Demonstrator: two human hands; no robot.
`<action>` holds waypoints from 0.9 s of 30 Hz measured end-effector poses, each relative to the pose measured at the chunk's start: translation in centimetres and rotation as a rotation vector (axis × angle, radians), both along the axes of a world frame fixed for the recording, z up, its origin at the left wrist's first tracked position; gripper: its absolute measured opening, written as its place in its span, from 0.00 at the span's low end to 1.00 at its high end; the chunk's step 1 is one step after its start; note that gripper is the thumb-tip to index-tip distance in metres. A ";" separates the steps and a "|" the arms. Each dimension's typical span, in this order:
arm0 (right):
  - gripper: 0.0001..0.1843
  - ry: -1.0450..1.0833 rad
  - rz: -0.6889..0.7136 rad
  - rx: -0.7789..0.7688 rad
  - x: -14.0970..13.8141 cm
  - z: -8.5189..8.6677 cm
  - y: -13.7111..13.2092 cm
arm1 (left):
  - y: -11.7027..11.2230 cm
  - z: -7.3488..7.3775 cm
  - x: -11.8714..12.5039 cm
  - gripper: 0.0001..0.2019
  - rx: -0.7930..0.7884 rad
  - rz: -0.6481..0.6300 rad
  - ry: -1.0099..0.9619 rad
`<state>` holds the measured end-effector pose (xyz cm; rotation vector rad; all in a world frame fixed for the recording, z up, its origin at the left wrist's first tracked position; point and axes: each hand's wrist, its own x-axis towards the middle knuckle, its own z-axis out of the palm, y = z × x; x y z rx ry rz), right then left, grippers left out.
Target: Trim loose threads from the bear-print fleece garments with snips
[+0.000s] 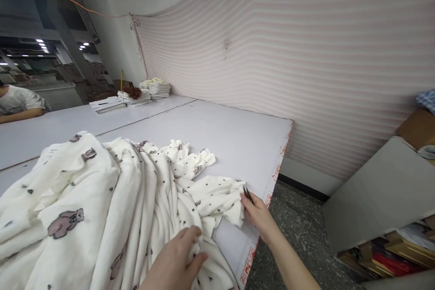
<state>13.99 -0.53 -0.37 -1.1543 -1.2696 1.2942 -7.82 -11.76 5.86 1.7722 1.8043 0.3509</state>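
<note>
My L hand (178, 258) is low down, right at the white bear-print clothes (146, 190). Its thumb & pointer are spread a bit, w/ some cloth in btwn; from my far spot I can't tell if they squeeze it. My R hand (258, 215) is by the R edge of the tabletop (234, 131). Its fingers pinch a loose cloth end (224, 199), & a dark two-tip tool (248, 194) is in this hand too, tips up. Can't tell if it's snips or tweezers.

The clothes lie in a big heap on the near L part of the tabletop, w/ lots of folds side by side. I see gray-purple bears & tiny dark marks on them. A ruffly end (202, 161) sticks out near the R hand's piece.

Tape w/ red marks (251, 256) runs along the R edge. At the far side I see folded stacks (158, 89). A person (20, 100) at far L has an arm on the tabletop. A pink-&-white striped sheet (306, 54) hangs in back. On the R: dark speckled floor (299, 217) & a gray cabinet (374, 195).
</note>
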 end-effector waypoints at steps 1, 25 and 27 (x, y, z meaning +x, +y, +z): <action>0.14 -0.001 0.050 0.008 -0.5 0.6 -0.7 | 0.3 0.2 0.5 0.19 0.042 0.018 -0.048; 0.15 -0.299 0.106 0.311 -4.0 3.5 -8.1 | -1.0 -3.5 0.2 0.06 0.713 0.264 -0.070; 0.10 -0.370 0.175 0.301 -4.1 3.9 -8.4 | -1.2 -3.7 0.0 0.08 0.820 0.191 0.032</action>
